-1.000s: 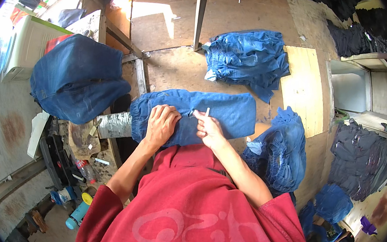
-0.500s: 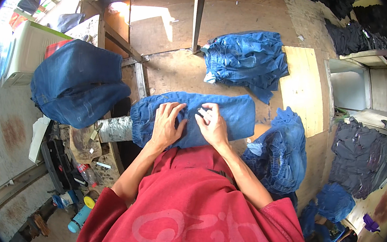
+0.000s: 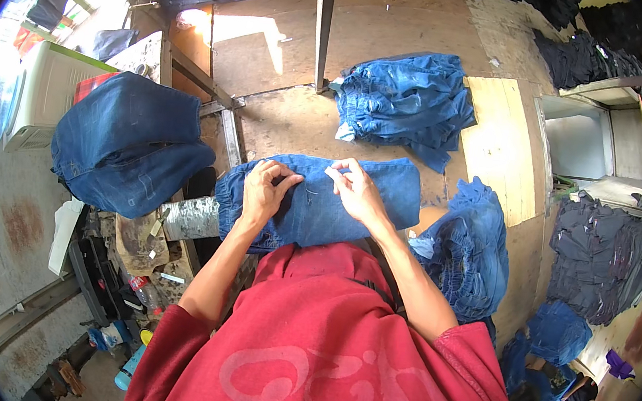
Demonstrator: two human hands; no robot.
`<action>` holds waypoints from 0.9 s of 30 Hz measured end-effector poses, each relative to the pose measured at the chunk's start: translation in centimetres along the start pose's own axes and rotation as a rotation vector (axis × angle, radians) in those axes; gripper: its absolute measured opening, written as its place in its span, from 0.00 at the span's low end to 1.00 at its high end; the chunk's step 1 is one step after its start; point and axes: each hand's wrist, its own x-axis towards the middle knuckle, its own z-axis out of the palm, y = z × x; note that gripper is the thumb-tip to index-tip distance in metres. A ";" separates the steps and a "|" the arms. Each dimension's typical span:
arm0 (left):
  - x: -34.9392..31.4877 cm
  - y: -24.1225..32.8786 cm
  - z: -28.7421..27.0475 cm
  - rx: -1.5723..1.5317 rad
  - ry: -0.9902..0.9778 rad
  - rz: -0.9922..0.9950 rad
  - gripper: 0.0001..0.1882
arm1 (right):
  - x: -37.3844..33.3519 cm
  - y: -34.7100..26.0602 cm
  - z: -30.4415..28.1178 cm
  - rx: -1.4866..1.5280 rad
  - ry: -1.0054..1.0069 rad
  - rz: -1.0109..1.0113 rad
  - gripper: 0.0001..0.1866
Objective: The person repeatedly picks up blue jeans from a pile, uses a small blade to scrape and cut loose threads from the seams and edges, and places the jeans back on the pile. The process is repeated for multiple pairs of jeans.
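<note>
A folded pair of blue jeans point(image 3: 385, 196) with a gathered elastic waistband lies across in front of me. My left hand point(image 3: 264, 193) rests on its waistband end, thumb and forefinger pinched together; what is between them, if anything, is too small to make out. Over the middle of the denim my right hand point(image 3: 360, 197) is closed, with a small pale thing at its fingertips whose kind I cannot tell. A short dark thread or mark shows on the cloth between the hands.
A heap of dark blue denim point(image 3: 132, 141) sits to the left, by a white plastic box point(image 3: 54, 91). Ahead lies a pile of blue jeans point(image 3: 405, 103); more denim point(image 3: 467, 247) lies at right. Dark garments point(image 3: 602, 259) are stacked farther right. A metal post point(image 3: 322, 24) rises ahead.
My left hand has gone from lying spread on the denim to a pinch. My right hand has lifted slightly up and away, fingers still closed. The jeans stay in place.
</note>
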 end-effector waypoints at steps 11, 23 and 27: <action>-1.4 1.3 1.2 0.190 -0.036 0.169 0.23 | 1.4 0.9 -0.8 -0.020 0.003 0.028 0.18; 0.3 -1.0 1.7 -0.072 -0.002 -0.106 0.12 | 2.3 -0.7 0.1 -0.133 -0.108 0.103 0.11; 0.3 -1.2 1.9 -0.110 0.002 -0.168 0.12 | 3.8 -1.5 1.3 -0.274 -0.144 0.039 0.10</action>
